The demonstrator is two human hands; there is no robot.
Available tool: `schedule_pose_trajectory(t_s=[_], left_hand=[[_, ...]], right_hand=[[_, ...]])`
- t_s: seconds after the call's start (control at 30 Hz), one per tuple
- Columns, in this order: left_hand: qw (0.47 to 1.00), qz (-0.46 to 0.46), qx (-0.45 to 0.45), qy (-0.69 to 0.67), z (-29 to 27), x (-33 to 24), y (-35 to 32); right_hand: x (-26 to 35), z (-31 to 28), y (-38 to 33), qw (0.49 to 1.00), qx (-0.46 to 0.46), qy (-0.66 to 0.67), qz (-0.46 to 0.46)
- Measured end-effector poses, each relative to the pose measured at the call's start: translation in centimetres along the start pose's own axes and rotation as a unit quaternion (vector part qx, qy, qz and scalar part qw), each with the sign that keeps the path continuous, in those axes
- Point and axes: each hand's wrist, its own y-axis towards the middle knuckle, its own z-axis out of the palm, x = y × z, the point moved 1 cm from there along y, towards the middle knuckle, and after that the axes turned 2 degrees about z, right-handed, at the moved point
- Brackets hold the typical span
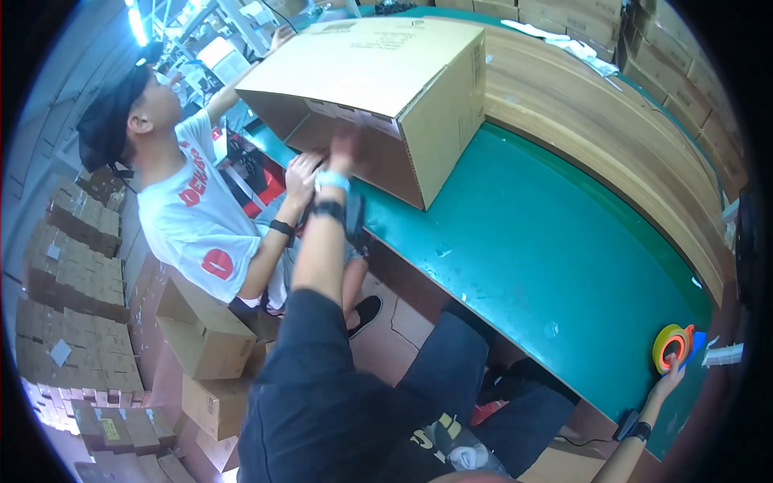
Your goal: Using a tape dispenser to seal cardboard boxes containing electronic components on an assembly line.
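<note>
A big brown cardboard box lies on its side on the green tabletop, its open mouth facing the near left. My left hand, smeared by motion, is at that mouth; its fingers cannot be made out. A watch-like band and a pale blue band circle this wrist. Far to the right, my right hand grips a tape dispenser with a yellow and orange roll, at the table's right end. A co-worker's hand is close beside my left wrist, while their other hand reaches the box's far left side.
The co-worker, in a white T-shirt and dark cap, stands at the left. A wooden board runs along the back of the green table. Open cartons and stacked boxes fill the left floor; more boxes are stacked behind.
</note>
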Motion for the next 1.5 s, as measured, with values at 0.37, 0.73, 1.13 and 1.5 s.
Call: schedule_pose_trajectory(t_s=[0.37, 0.73, 1.13, 1.5], left_hand=[[0.879, 0.103, 0.163, -0.436, 11.2, -24.7, -30.4], [0.934, 0.139, 0.193, -0.266, 12.8, -24.3, -31.0], [0.965, 0.177, 0.113, -0.155, 12.9, -25.6, -32.0], [0.964, 0.214, 0.112, -0.114, 12.6, -25.8, -31.9]], right_hand=[[1.3, 2.7, -0.9, 0.999, -0.015, 0.005, -0.038], [4.9, 4.3, -3.2, 0.993, -0.032, -0.082, -0.079], [3.8, 4.1, -2.5, 0.995, -0.016, -0.071, -0.072], [4.0, 4.2, -2.5, 0.994, -0.026, -0.076, -0.077]])
